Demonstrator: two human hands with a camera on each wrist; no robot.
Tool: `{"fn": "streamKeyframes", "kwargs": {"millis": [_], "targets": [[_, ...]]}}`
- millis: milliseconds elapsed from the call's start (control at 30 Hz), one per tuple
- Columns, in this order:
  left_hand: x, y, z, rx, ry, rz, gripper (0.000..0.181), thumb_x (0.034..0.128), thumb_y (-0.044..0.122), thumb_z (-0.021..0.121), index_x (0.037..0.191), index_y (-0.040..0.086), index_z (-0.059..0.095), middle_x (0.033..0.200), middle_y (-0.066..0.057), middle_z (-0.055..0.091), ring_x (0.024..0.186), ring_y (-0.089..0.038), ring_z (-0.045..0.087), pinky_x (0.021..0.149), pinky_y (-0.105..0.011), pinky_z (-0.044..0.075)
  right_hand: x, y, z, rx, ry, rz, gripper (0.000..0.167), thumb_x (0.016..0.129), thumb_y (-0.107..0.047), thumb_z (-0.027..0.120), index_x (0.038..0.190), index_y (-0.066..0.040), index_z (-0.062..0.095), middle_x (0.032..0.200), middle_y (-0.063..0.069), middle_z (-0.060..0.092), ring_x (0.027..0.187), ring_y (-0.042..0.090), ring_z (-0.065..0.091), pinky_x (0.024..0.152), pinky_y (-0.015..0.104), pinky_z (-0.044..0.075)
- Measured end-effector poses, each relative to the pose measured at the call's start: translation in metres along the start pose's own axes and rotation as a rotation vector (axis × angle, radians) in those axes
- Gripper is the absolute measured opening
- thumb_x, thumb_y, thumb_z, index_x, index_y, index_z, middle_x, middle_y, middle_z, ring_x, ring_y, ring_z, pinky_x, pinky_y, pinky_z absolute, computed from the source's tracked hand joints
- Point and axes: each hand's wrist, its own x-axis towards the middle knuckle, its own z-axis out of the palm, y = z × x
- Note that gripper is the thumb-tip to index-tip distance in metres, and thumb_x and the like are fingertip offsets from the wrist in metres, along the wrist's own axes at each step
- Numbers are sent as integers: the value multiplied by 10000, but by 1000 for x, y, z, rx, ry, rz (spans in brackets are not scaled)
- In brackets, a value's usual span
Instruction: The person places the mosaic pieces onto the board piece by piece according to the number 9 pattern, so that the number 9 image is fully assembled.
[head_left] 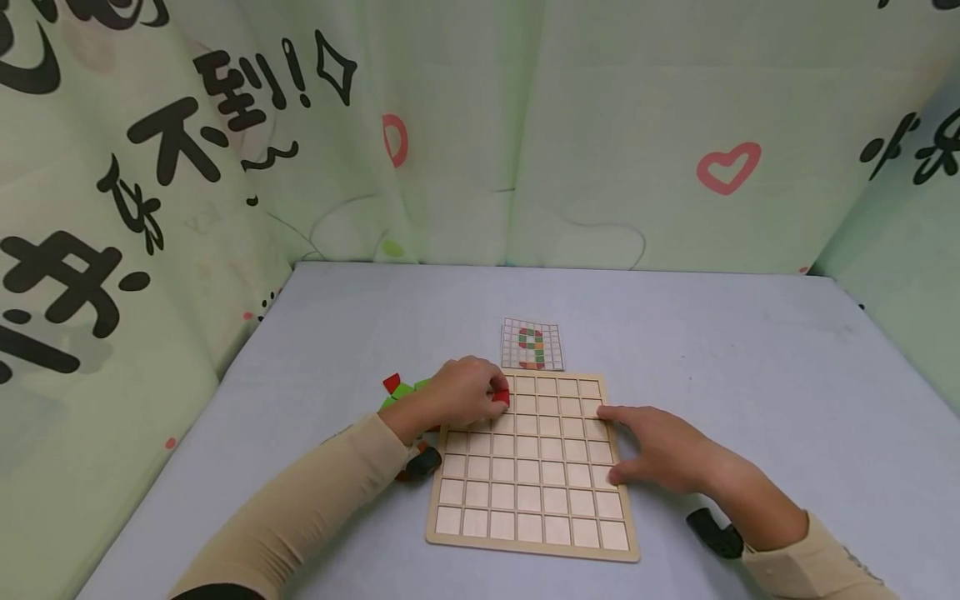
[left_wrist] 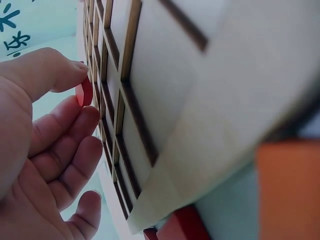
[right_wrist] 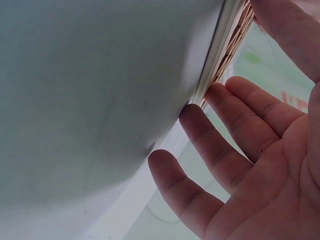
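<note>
A wooden grid board (head_left: 528, 497) with square cells lies on the table. Over its upper left part, my left hand (head_left: 461, 392) pinches a small red block (head_left: 501, 397) between thumb and fingers. The left wrist view shows that red block (left_wrist: 84, 92) right at the board's surface; whether it touches the bottom of a cell I cannot tell. My right hand (head_left: 660, 446) rests against the board's right edge, fingers spread and fairly straight. In the right wrist view its fingertips (right_wrist: 192, 116) touch the side of the board.
A pattern card (head_left: 532, 343) with a coloured figure on a grid lies just beyond the board. Green blocks (head_left: 403, 390) and a red block (head_left: 392, 382) lie left of the board, partly behind my left arm. An orange block (left_wrist: 290, 190) sits close to the left wrist camera.
</note>
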Motion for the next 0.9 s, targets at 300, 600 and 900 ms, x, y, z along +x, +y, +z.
{"fn": "streamKeyframes", "kwargs": {"millis": [300,600,900], "targets": [[0,4,0,-33,-15,-34,197,907,272,725,1049,137,709,897,66,610,882,-144,523,758,-286,456,-1,1,-1,-9,7,-19,812,771,-316,864,1419,17,507,1402,245,527,1289,459,476,1006,583,401],[2,5,1,-9,-29,5,203,926,298,711,1065,150,719,922,79,621,899,-132,528,780,-296,457,-1,3,0,-5,11,-33,818,765,-326,868,1416,16,509,1397,245,529,1284,461,478,997,583,406],[2,5,2,21,-21,18,180,924,291,709,1047,161,727,939,67,615,892,-127,530,745,-302,459,0,2,1,-20,11,-30,817,766,-320,864,1413,30,507,1393,245,534,1286,456,480,1004,580,403]]}}
